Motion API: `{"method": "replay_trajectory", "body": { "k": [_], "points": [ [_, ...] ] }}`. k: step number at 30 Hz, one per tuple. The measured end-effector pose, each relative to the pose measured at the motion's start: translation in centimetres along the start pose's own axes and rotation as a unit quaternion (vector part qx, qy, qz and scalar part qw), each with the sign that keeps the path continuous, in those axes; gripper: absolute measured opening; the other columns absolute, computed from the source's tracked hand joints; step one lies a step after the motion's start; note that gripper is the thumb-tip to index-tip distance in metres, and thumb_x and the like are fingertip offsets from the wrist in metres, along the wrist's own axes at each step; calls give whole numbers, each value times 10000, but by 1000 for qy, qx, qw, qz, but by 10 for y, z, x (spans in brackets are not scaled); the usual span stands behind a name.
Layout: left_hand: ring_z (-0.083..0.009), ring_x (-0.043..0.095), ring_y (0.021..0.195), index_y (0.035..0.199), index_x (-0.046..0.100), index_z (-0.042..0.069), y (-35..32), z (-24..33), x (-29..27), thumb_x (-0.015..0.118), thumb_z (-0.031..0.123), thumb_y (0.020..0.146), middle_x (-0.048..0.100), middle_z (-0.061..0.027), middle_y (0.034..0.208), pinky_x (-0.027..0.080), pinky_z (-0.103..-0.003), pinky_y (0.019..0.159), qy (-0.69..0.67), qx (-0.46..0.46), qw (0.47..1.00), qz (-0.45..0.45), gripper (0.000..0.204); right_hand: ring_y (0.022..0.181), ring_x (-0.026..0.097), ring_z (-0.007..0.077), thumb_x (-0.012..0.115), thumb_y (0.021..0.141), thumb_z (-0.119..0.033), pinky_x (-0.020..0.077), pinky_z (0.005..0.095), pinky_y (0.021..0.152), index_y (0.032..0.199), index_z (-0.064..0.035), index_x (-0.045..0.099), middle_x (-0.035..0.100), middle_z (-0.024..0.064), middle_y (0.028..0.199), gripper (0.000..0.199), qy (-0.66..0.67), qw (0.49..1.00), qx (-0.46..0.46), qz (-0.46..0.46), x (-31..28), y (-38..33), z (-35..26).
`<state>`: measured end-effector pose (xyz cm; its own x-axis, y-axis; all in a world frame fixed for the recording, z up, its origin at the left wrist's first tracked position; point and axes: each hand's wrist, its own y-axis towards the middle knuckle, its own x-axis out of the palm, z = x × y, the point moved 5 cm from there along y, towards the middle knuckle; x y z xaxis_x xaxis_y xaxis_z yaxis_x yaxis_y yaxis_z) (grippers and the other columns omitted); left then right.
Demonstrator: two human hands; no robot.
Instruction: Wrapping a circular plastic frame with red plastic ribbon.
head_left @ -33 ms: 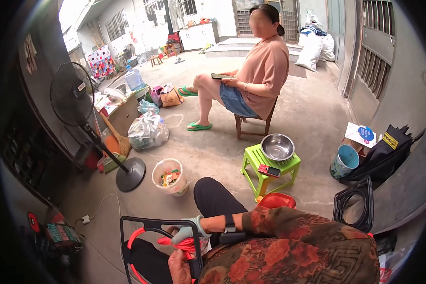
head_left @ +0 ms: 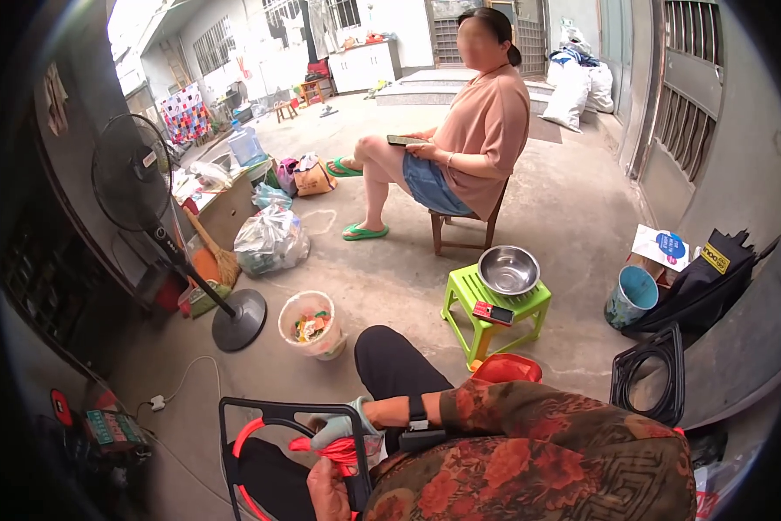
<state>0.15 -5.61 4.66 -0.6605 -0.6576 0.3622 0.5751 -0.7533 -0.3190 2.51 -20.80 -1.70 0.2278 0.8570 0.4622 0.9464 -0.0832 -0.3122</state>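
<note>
The left hand [head_left: 328, 488], bare, has its fingers drawn in on the lower part of a red bundle [head_left: 340, 450]; the right hand [head_left: 349, 420], in a pale glove, closes on the same bundle from above. The bundle looks like looped cord, though the fingers hide part of it. It sits over the person's lap, at the inner right side of a black rectangular frame [head_left: 286, 404], whose bars surround the hands' work. A red curved strip [head_left: 250, 430] arcs inside the frame's left side, in front of the dark trousers. The right wrist wears a black band [head_left: 420, 410].

Beyond the right knee stands a green stool [head_left: 461, 286]. A steel bowl [head_left: 509, 270] is set toward its far edge, and a red and black phone [head_left: 493, 313] lies along its near edge. A red container [head_left: 509, 368] shows just below that near edge, partly covered by the sleeve. On the floor to the left are a whitish bucket [head_left: 325, 349] holding coloured scraps and, near it, the round base of a standing fan [head_left: 240, 321]. To the right, another black frame [head_left: 620, 382] holds coiled black cable [head_left: 655, 382]. Past the stool, another person sits on a wooden chair [head_left: 439, 234], holding a dark flat device [head_left: 405, 140].
</note>
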Motion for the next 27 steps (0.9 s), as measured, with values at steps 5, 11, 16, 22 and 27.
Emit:
{"method": "replay_trajectory", "body": {
  "k": [5,11,16,22,27],
  "points": [
    [-183,590,609,833,550,12,26,-28,-38,506,131,873,604,-84,702,497,-301,604,-56,34,996,67,134,660,561,135,613,800,-231,460,286,580,935,-65,590,604,23,774,215,92,996,7,12,9,29,20],
    [-192,596,683,890,543,-13,29,-42,-60,459,145,906,611,-111,769,490,-319,643,-95,18,992,84,180,641,561,146,599,808,-240,462,294,567,908,-68,585,605,32,761,199,204,979,24,18,-24,-19,54],
    [-204,586,701,923,551,-25,36,-53,-55,469,178,914,618,-114,810,481,-325,660,-122,-60,991,-10,219,625,562,155,586,815,-247,463,300,557,886,-69,581,605,40,750,191,296,955,10,33,-31,-1,34],
    [-150,535,764,873,582,33,2,-24,-24,552,179,887,571,-41,810,438,-248,717,-131,-88,985,-67,150,590,537,166,544,869,-256,471,297,650,919,-66,525,546,42,755,198,428,900,-63,44,-79,-56,-10],
    [-164,538,807,892,584,41,-2,-28,-33,541,184,892,579,-53,834,447,-264,753,-119,-85,986,-79,149,530,460,90,513,903,-375,422,278,580,898,-65,494,501,4,722,310,481,846,-54,-224,-143,-144,-28]
  ]
}}
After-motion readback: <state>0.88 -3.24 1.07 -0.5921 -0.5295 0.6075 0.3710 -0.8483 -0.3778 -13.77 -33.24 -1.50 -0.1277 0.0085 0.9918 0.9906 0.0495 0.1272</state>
